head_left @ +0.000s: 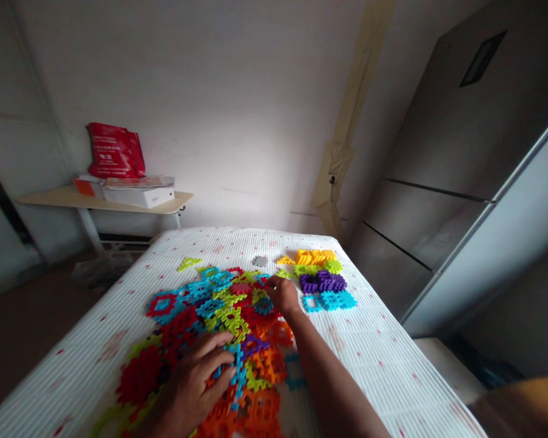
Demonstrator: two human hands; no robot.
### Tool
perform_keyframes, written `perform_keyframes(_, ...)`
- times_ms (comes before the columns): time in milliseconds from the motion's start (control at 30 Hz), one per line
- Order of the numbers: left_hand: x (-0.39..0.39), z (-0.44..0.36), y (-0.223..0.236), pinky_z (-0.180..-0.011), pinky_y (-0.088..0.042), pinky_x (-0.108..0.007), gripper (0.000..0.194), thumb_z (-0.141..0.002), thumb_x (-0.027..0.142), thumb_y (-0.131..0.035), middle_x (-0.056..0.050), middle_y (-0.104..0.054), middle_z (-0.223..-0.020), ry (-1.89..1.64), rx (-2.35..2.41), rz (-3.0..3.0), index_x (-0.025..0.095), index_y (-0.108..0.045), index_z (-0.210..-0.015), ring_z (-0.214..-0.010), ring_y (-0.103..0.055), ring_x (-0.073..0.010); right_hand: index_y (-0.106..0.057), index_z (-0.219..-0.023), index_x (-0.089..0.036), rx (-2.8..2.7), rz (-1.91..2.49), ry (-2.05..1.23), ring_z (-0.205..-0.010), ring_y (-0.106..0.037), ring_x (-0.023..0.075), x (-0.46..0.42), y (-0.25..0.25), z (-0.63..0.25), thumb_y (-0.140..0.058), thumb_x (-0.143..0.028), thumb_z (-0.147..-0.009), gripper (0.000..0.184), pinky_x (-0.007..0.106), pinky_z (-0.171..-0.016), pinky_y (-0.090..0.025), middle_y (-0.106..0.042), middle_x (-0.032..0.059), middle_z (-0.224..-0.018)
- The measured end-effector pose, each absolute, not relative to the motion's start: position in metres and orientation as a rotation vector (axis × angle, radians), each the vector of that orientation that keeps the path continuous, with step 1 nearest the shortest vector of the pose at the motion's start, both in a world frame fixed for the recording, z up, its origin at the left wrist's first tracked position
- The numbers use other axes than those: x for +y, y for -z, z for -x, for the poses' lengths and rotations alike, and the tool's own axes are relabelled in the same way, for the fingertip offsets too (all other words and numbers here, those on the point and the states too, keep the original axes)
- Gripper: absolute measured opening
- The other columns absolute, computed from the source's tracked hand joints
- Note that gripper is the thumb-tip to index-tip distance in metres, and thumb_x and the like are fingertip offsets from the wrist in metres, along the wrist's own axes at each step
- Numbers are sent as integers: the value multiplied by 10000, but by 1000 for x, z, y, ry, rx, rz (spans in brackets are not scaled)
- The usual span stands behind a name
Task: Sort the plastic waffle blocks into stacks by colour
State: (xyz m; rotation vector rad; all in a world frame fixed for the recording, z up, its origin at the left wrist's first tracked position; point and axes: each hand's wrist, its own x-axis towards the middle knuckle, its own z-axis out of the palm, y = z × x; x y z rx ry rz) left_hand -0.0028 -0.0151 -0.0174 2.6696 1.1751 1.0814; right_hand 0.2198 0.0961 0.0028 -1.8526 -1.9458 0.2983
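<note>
Fridge (pixel 438 152) beside white ribbed mat (pixel 374 377) (left fingers (pixel 214 353) gripping blue piece (pixel 238 371), right fingers (pixel 274 291) curled)

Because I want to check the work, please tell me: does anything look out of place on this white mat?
Yes: a lone grey plastic piece lies apart, between the mixed pile and the colour groups. No other grey piece shows.

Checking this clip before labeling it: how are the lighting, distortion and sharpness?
In the head view, wide-angle distortion makes the steel refrigerator lean sharply and the white ribbed table cover splay toward the bottom; a pale glow washes the wall while the edges fall dimmer; the left hand and the colored plastic pieces look slightly soft, without heavy glare.
</note>
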Motion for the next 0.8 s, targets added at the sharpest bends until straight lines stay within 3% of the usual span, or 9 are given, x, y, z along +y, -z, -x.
perform_keyframes(133, -17, 1, 18, -815, -518, -222, 100, -797, 271, -574, -36, -692, -1019, -1116, 1194, -2616, 249, -660, -751, -935, -652, -158, -718, -990, -270, -2000, 1820, -305, -977, -634, 162, 96, 1, -223, -545, -105, -770, 325, 212, -828, -454, -690, 20, -1073)
perform_keyframes(400, -20, -2, 19, -824, -511, -242, 114, -800, 269, -562, -35, -685, -1015, -1169, 1240, -2484, 255, -654, -733, -937, -644, -168, -705, -1017, -328, -2110, 1825, -349, -951, -647, 189, 99, -2, -220, -592, -120, -691, 403, 231, -779, -474, -701, -14, -1049)
perform_keyframes(800, -20, -2, 22, -823, -513, -244, 103, -794, 255, -562, -38, -681, -1025, -1176, 1228, -2490, 257, -656, -753, -937, -642, -166, -668, -1090, -261, -2122, 1749, -223, -967, -625, 160, 102, -3, -226, -588, -144, -741, 377, 202, -818, -457, -677, 12, -1084)
